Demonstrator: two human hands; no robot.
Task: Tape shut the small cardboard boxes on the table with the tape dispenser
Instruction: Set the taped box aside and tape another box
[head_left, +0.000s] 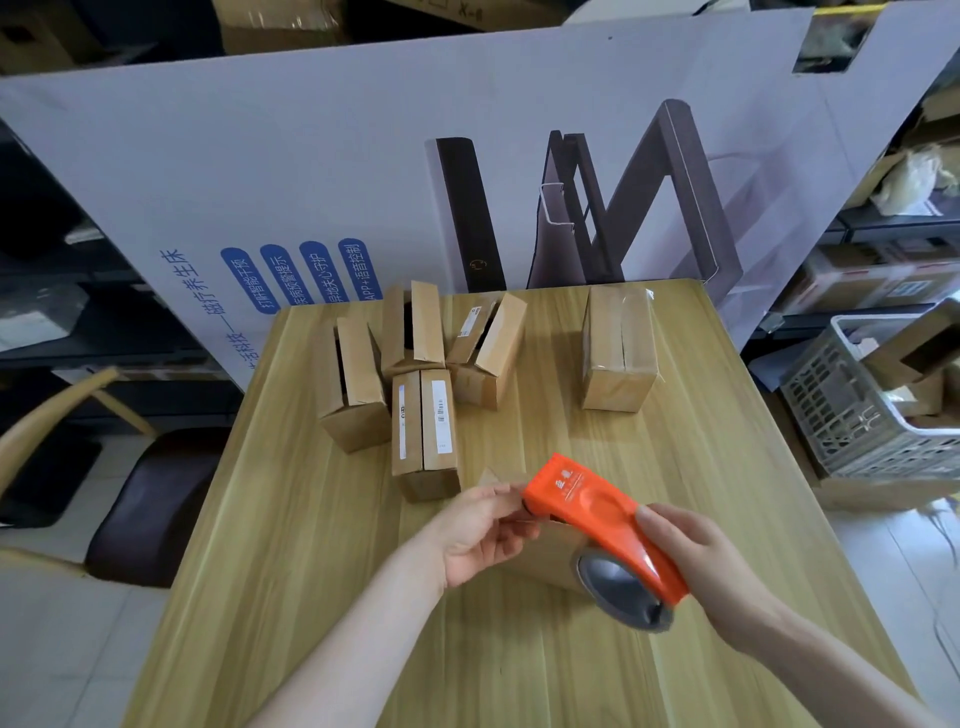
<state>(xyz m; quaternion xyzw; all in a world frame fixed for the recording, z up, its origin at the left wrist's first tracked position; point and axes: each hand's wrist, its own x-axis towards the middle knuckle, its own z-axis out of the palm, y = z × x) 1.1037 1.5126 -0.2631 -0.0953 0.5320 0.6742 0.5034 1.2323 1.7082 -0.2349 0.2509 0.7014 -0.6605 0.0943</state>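
Wood table (311, 519), five boxes (426, 431), right hand (711, 561) gripping one dispenser (587, 504), left hand (483, 535) pinching tape (548, 558)

Bare table (291, 519) left of the hands (480, 530); boxes (423, 431) crowd behind.

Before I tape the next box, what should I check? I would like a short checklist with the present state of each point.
1. Tape dispenser gripped by the right hand: ok.
2. Tape end pinched by the left hand: ok.
3. Nearest box, flaps closed flat: ok.
4. Three boxes behind it, flaps closed: not ok, they stand open.
5. Taped box set apart at the right: ok.
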